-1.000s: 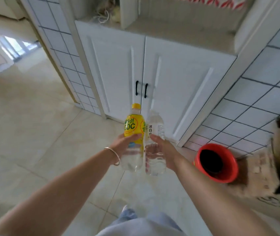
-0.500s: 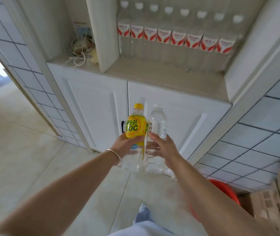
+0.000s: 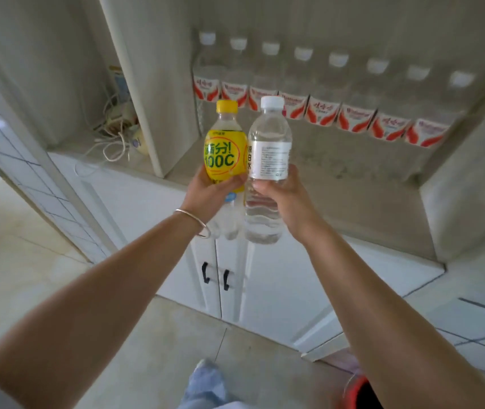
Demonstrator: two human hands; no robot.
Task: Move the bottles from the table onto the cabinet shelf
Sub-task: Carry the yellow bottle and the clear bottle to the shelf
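Observation:
My left hand [image 3: 205, 193] grips a yellow-capped bottle with a yellow label [image 3: 225, 154], held upright. Touching it on the right is a clear water bottle with a white cap [image 3: 269, 149], gripped upright by my right hand [image 3: 287, 199]. Both bottles hover in front of the cabinet shelf [image 3: 353, 199], just above its front edge. A row of several red-labelled water bottles [image 3: 321, 110] stands along the back of the shelf.
A vertical divider [image 3: 143, 84] separates the shelf from a left niche holding tangled cables [image 3: 114, 137]. White cabinet doors with black handles [image 3: 216, 276] are below. A red bucket [image 3: 362, 391] sits on the floor at bottom right. A tiled wall corner is at the left.
Both hands have risen with the bottles from door height up to the shelf's front edge, and I have come closer to the cabinet.

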